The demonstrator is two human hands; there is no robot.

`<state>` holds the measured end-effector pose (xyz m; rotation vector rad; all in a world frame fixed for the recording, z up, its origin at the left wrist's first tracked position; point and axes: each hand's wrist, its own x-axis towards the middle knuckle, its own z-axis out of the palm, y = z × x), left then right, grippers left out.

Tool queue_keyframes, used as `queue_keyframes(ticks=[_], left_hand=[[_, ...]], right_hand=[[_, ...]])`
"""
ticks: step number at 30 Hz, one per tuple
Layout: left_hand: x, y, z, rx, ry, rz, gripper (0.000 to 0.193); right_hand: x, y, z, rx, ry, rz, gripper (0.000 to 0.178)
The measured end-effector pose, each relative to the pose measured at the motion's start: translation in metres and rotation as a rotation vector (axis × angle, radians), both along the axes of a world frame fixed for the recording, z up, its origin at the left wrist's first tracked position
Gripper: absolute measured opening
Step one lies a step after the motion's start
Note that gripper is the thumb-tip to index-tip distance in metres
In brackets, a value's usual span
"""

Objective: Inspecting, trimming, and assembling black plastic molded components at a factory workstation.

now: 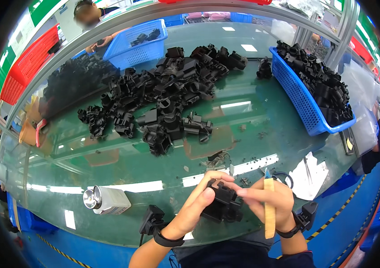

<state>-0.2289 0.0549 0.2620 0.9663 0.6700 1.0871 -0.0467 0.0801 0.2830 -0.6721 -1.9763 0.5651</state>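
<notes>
My left hand (195, 204) is closed around a black moulded plastic part (224, 206), held over the table's near edge. The part has blocky walls and recesses. My right hand (276, 196) holds a knife-like tool (269, 212) with a yellow, seemingly wrapped handle. Its narrow bluish tip points away from me, above the fingers. The right fingertips reach the right side of the black part; whether they grip a small piece there I cannot tell.
A large heap of similar black parts (167, 85) covers the table's far middle. A blue basket (299, 100) full of them stands right, another blue basket (136, 56) far left. A metal-topped white container (111, 201) stands near left. White paper (304, 181) lies right. Another person's hand (100, 43) shows beyond.
</notes>
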Motion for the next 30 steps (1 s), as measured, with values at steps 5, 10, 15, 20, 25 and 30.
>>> queue_keyframes(ticks=[5,10,15,20,25,30], left_hand=[[0.001,0.001,0.002,-0.007,0.031,-0.058,0.065],[0.001,-0.001,0.003,-0.059,0.014,-0.087,0.063],[-0.002,-0.001,0.002,0.027,-0.098,-0.186,0.052],[-0.002,-0.001,0.002,0.071,-0.048,-0.15,0.054],[-0.003,-0.001,-0.003,0.099,-0.017,-0.148,0.056],[-0.003,0.001,-0.005,0.141,0.012,-0.164,0.061]], right_hand=[[0.003,0.002,0.005,0.107,-0.225,0.086,0.041],[-0.009,-0.009,-0.004,-0.242,0.165,0.099,0.017],[-0.001,-0.01,-0.001,-0.65,0.546,0.16,0.006],[-0.003,-0.009,0.006,-0.217,0.184,0.043,0.023],[-0.001,-0.008,0.01,0.058,-0.114,0.039,0.033],[-0.002,-0.009,0.002,-0.104,0.064,0.1,0.012]])
